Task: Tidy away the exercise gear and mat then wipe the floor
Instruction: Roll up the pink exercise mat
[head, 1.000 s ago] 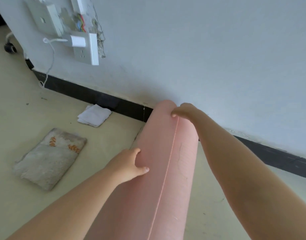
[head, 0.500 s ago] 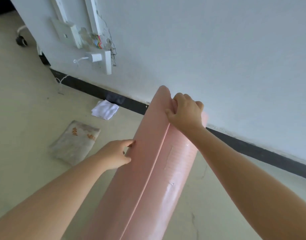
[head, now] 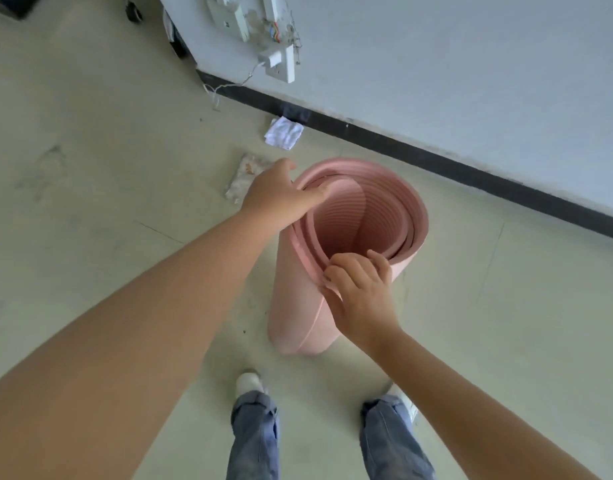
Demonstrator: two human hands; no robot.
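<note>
The pink exercise mat (head: 298,317) is rolled into a tube and stands on end on the pale floor, its open top facing me. My left hand (head: 281,194) holds the roll's top rim at the far left, thumb over the coiled layers. My right hand (head: 358,289) grips the near rim, fingers curled over the outer layers at the loose edge. A white folded cloth (head: 284,133) lies by the black skirting board behind the roll. A grey patterned rag (head: 244,176) lies beside it, partly hidden by my left hand.
A grey wall with a black skirting board (head: 436,161) runs diagonally behind the roll. A socket with a plugged-in charger and loose wires (head: 281,60) hangs on the wall. My two feet in jeans (head: 255,420) stand just in front of the roll.
The roll has swung from lying slanted away from me to standing on end. My left hand moved from its side to the top rim; my right hand stayed on the rim.
</note>
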